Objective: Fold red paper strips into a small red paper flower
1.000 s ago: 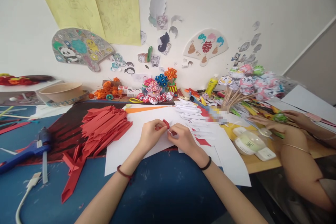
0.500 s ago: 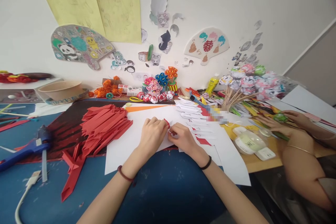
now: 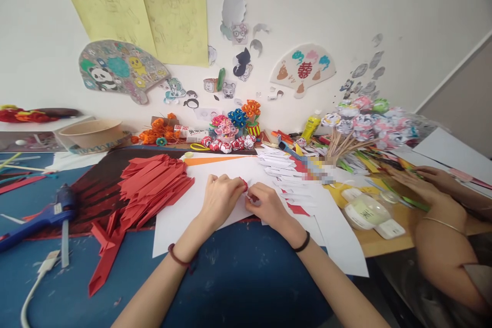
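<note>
My left hand [image 3: 222,199] is closed over the white paper [image 3: 177,225], pinching a small red folded paper piece [image 3: 245,184] between thumb and forefinger. Most of that piece is hidden by the fingers. Just to the right, my right hand [image 3: 269,206] is curled with thumb and forefinger together; whatever lies between these tips is too small to make out. A heap of red folded paper strips [image 3: 154,184] lies left of my hands. To the right, white folded strips [image 3: 282,164], a few with red parts, lie in a row.
A blue glue gun [image 3: 61,210] and a white cable [image 3: 38,277] lie at the left. Paper flowers [image 3: 226,128] stand along the wall. At the right are a bottle of pale liquid [image 3: 365,210], a stick-stemmed bouquet [image 3: 357,123] and another person's hands [image 3: 423,189].
My right fingertips have drawn slightly away from the red piece, while my left hand has shifted a little left. The other person's hands have moved over green strips.
</note>
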{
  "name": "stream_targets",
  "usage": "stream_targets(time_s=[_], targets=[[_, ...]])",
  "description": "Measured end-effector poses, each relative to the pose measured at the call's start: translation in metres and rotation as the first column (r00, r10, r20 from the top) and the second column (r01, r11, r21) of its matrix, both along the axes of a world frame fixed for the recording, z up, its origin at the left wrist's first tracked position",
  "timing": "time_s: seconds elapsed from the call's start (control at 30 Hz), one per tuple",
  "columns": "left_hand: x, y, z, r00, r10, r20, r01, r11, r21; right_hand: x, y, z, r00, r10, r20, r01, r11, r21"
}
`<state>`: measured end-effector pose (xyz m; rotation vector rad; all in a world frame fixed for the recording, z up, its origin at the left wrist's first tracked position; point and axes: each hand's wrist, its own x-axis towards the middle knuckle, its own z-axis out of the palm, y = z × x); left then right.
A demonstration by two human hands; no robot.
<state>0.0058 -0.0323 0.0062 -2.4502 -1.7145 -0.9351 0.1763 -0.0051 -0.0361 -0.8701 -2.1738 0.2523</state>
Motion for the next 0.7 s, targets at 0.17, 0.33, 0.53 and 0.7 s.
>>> stream_targets(time_s=[0.17, 0.33, 0.53, 0.7], targets=[[0.0, 0.002, 0.0, 0.973, 0.041, 0.228, 0.0, 0.984, -0.179, 0.0, -0.001, 0.001, 1.0, -0.002, 0.007, 0.002, 1.0, 0.004], [0.006, 0.0, -0.003, 0.993, 0.101, 0.068, -0.103, 0.995, 0.02, -0.001, -0.001, 0.002, 0.997, -0.08, -0.02, 0.081, 0.996, 0.049], [0.011, 0.0, -0.01, 0.995, 0.089, 0.051, -0.092, 0.993, 0.076, -0.004, -0.002, 0.004, 0.993, -0.101, -0.062, 0.108, 0.987, 0.122], [0.007, 0.002, -0.011, 0.979, 0.008, 0.204, -0.008, 1.0, -0.001, -0.003, -0.004, 0.006, 0.984, -0.121, -0.132, 0.136, 0.985, 0.106]])
